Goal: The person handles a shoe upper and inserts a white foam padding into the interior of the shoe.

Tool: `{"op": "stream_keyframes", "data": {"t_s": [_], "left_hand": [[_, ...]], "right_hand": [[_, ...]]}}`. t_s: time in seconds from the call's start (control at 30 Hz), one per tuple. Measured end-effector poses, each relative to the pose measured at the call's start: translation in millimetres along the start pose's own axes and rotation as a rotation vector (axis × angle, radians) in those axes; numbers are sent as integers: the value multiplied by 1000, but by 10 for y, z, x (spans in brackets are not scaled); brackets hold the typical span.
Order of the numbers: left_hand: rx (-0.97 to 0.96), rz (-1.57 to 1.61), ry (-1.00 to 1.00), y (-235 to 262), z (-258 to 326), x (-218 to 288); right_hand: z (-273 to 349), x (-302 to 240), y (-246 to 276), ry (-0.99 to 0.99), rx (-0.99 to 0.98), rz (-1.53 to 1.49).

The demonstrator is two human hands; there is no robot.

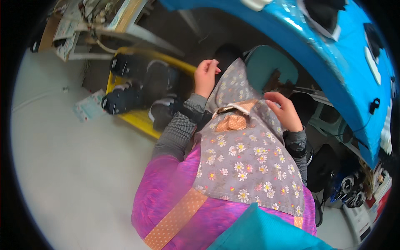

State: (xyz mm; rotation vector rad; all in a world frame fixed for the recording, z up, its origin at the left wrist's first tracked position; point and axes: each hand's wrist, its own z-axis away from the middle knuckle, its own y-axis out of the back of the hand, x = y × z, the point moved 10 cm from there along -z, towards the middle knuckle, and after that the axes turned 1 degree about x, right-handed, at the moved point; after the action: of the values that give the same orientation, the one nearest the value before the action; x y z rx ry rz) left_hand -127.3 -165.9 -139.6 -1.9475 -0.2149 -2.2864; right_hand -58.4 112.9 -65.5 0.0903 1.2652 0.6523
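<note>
Fingers, head view. Left hand (204,80): curled inward; whether gripping anything, cannot tell. Right hand (286,111): loosely bent, parted, nothing seen held. Flowered apron (250,162): worn in front, spread between the hands, pocket (232,123) gaping. Risk: a fingertip could catch the pocket's lip; a leftward swing could knock the shoes (125,100) in the yellow crate (141,122). Edges: blue-covered table (329,71) bounds the right; more room lower left, over pale floor (71,175).
</note>
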Motion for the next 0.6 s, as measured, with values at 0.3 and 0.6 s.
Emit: {"op": "stream_keyframes", "data": {"t_s": [0.3,0.6], "left_hand": [[-214,-376,-1004,-1540,-188,2147],[-299,-605,-1141,-2598,-891,2297]], "right_hand": [[213,-190,606,51,143,-82],[78,-775,1366,253,363,12]]}}
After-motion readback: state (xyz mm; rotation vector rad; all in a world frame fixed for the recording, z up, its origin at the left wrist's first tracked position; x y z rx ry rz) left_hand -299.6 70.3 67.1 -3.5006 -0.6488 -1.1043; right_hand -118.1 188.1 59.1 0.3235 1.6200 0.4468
